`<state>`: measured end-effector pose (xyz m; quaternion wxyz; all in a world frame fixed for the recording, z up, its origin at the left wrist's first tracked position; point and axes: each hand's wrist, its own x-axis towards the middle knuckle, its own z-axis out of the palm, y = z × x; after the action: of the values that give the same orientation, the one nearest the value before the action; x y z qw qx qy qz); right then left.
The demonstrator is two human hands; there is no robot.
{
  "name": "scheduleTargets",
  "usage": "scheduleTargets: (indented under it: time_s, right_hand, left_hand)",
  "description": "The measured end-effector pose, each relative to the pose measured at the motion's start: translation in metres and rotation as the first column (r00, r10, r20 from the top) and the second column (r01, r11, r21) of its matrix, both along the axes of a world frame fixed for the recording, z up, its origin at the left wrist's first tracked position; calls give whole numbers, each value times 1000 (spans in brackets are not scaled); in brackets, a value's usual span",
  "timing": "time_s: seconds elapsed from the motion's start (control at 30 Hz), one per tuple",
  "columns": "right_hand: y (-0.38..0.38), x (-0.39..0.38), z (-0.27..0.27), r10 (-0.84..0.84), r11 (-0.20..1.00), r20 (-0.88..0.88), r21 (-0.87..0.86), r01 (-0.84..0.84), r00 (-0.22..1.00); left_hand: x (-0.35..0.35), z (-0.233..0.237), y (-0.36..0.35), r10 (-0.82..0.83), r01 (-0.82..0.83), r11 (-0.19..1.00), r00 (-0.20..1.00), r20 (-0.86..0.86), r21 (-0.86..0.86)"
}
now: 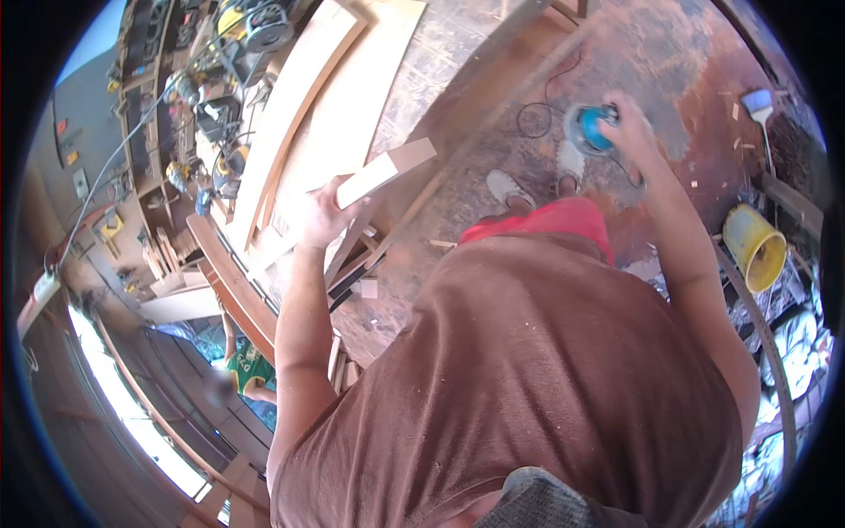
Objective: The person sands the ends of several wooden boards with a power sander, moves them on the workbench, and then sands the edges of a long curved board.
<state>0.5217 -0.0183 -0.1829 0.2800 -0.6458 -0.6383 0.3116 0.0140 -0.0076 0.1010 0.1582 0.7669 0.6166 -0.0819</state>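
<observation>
My left hand (326, 214) grips the near end of a pale, squared wooden block (374, 179), which points up and right beside the workbench edge. Out to the right, my right hand (623, 126) is closed around a blue power tool (597, 128) with a round disc, held above the floor. A dark cord trails from the tool. Some blur covers the tool and my right hand. A curved wooden piece (299, 106) and a flat light board (374, 75) lie on the workbench (449, 53) ahead of my left hand.
Power tools and a cable reel (268, 28) crowd the bench's far left. A yellow bucket (753, 248) and a broom (762, 119) are at the right. Another person in a green shirt (250, 363) is at the lower left. Wood scraps lie on the floor.
</observation>
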Motion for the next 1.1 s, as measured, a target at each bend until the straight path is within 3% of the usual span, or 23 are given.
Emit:
scheduleTargets:
  time_s: [0.07, 0.17, 0.27, 0.33, 0.4, 0.47, 0.53, 0.7, 0.77, 1.0, 1.1]
  right_hand:
    - [-15, 26, 1, -82, 997, -2, -7, 82, 997]
    - [-29, 60, 1, -142, 989, -7, -48, 141, 990]
    - [-44, 76, 5, -205, 976, 77, -60, 210, 976]
    - [-47, 79, 12, -223, 966, 10, -129, 223, 975]
    - [-48, 85, 9, -184, 976, 16, -115, 184, 983]
    - [-46, 88, 2, -177, 978, -18, -118, 174, 984]
    - [-41, 85, 3, -148, 987, 12, -62, 149, 989]
    - [-23, 75, 19, -122, 993, 125, 22, 120, 985]
    - [-18, 71, 32, -122, 990, 97, -62, 129, 988]
    - [-17, 78, 32, -115, 993, 103, 45, 111, 988]
    - [-24, 79, 38, -150, 987, 15, -55, 150, 989]
  left_hand:
    - [-4, 26, -4, 53, -51, 998, 996, -66, 25]
    - [-24, 57, -18, -10, -8, 985, 995, 103, 171]
    - [-31, 93, -31, -66, 17, 955, 985, 157, 296]
    - [-39, 113, -40, -34, -12, 936, 992, 125, 351]
    - [-42, 130, -52, -39, 16, 859, 999, 34, 511]
    - [-49, 142, -63, 35, -64, 833, 997, 64, 549]
    - [-60, 146, -74, 15, 3, 699, 1000, -18, 715]
    - [-58, 154, -94, 4, -84, 588, 995, 101, 805]
    - [-60, 149, -99, -59, -87, 515, 989, 137, 853]
    - [-50, 129, -98, -58, -59, 442, 994, 94, 895]
    - [-24, 100, -87, 0, -89, 351, 995, 95, 932]
